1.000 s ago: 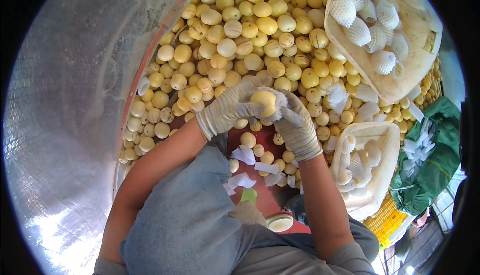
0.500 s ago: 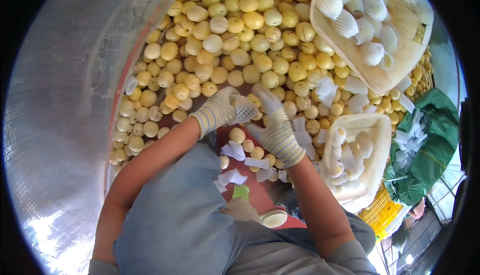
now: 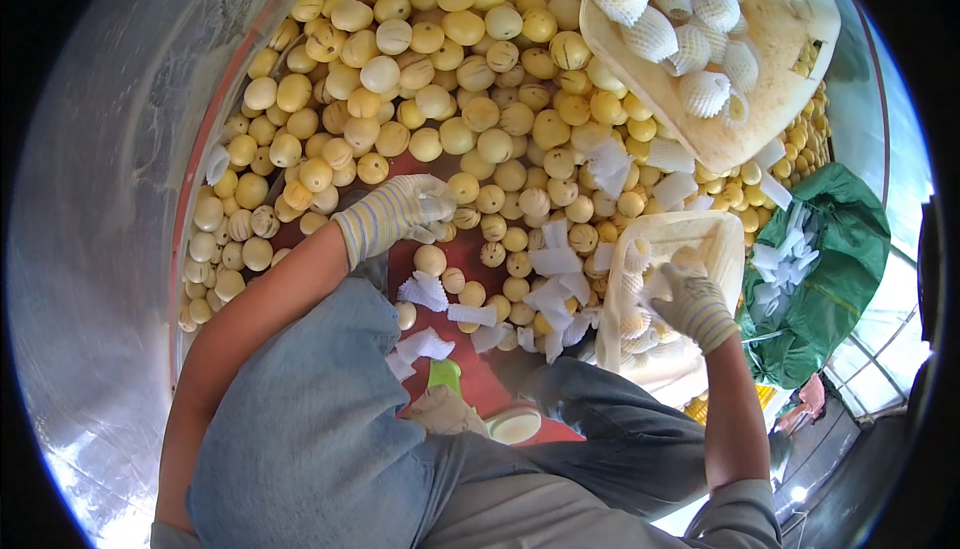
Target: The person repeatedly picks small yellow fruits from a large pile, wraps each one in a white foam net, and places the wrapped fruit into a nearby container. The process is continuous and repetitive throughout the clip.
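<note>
My left hand (image 3: 398,214), in a striped knit glove, reaches over the pile of round yellow fruit. Its fingers are apart, beside a small yellow fruit (image 3: 462,188); I see nothing held in it. Over at the right, my right hand (image 3: 697,307), gloved alike, is inside the smaller white tub (image 3: 722,234), slightly blurred, its fingers spread over the contents. Several fruits in white foam net sleeves (image 3: 635,289) lie in that tub, partly hidden by the hand. Loose foam sleeves (image 3: 553,261) lie among the fruit between my hands.
A larger white tub (image 3: 790,59) with several foam-sleeved fruits stands at the far right. A green bag (image 3: 835,299) of foam sleeves lies beyond the smaller tub. A metal wall with a red edge (image 3: 212,114) bounds the pile on the left. Foam pieces (image 3: 422,344) lie near my legs.
My hands have parted: the right has swung right into the smaller tub, away from the left. The foam-sleeved fruit between them is gone from there. The whole view has shifted slightly.
</note>
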Available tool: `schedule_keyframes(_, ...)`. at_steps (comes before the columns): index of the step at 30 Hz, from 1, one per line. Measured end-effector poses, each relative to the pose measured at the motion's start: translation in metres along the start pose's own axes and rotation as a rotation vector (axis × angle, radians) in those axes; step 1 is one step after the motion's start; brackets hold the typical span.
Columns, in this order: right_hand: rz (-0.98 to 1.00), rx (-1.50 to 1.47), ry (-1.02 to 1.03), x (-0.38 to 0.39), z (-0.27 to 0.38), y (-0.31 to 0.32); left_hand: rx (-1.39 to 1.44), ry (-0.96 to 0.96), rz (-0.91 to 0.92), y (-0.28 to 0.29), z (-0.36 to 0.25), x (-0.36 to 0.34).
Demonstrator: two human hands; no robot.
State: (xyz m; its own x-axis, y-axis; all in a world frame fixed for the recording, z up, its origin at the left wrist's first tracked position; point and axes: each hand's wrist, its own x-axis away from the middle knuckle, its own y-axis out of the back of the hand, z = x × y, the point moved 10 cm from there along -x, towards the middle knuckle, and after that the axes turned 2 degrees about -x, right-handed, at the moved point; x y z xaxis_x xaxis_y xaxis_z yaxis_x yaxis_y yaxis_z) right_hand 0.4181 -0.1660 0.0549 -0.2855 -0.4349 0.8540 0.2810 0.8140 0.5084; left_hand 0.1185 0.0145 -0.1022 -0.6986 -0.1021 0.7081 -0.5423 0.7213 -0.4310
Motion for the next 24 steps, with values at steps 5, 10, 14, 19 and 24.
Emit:
schedule_keyframes(5,-0.405,-0.177,0.293,0.002,0.056,0.016,0.007,0.020,0.008,0.000,0.008,-0.005)
schedule_keyframes(10,-0.267,-0.051,0.130,-0.060,0.110,-0.050,0.026,0.011,0.038,-0.007,0.003,-0.004)
schedule_keyframes(14,-0.170,-0.141,0.062,-0.090,0.095,-0.090,0.050,0.007,0.069,-0.011,0.008,-0.006)
schedule_keyframes(19,-0.175,-0.661,0.198,-0.058,0.138,-0.006,0.012,-0.149,0.097,-0.020,-0.005,-0.006)
schedule_keyframes(24,-0.341,-0.770,0.291,-0.046,0.195,0.042,-0.144,-0.206,0.025,-0.031,-0.041,-0.003)
